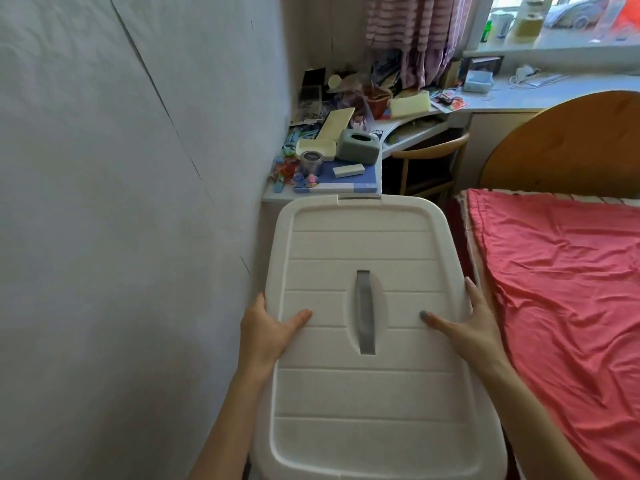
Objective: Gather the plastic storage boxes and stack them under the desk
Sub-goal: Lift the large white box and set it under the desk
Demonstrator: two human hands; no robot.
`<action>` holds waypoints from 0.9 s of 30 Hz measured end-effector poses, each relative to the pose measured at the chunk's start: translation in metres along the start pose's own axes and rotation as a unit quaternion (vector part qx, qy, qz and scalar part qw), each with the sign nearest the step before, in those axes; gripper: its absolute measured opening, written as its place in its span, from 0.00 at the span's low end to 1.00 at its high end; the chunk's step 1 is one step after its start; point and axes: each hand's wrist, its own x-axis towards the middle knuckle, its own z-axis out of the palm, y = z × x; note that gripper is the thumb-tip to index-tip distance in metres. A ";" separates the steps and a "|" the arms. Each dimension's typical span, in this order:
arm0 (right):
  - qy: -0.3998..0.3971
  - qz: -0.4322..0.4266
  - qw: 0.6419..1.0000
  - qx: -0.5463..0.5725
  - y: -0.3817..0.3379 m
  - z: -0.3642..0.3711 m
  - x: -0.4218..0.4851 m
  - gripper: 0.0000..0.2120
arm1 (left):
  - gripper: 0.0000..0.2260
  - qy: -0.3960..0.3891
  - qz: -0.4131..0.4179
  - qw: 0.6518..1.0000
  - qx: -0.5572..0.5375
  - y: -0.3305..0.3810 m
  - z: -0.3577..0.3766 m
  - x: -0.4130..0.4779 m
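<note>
Both bare forearms reach forward to a large white plastic storage box (367, 341) with a ribbed lid and a grey recessed handle (364, 311) along its middle. Left hand (268, 329) clasps the box's left rim, thumb stretched flat across the lid, the other fingers hidden below the edge. Right hand (476, 323) clasps the right rim, thumb lying on the lid, fingers together along the side. This box sits between a pale wall (121, 202) and a bed with a pink sheet (561, 289), its far end just before a cluttered white corner desk (346, 157).
</note>
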 end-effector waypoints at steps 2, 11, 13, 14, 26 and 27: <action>0.010 0.006 1.000 -0.002 0.000 0.018 0.012 0.53 | 0.28 -0.003 -0.004 1.000 -0.006 -0.007 0.003 0.022; 0.007 0.075 0.997 0.029 0.014 0.092 0.051 0.60 | 0.32 -0.036 -0.015 0.999 0.009 -0.047 0.019 0.112; 0.007 0.089 0.995 0.034 0.020 0.102 0.055 0.60 | 0.32 -0.043 -0.018 0.999 0.010 -0.054 0.025 0.123; 0.006 0.100 0.994 0.034 0.025 0.109 0.059 0.60 | 0.33 -0.044 -0.024 0.999 0.012 -0.059 0.029 0.130; -0.014 0.124 0.992 0.007 0.081 0.184 0.129 0.51 | 0.34 -0.058 -0.092 0.994 0.014 -0.130 0.098 0.204; -0.014 0.127 0.992 0.002 0.086 0.190 0.134 0.51 | 0.35 -0.059 -0.100 0.993 0.014 -0.137 0.103 0.209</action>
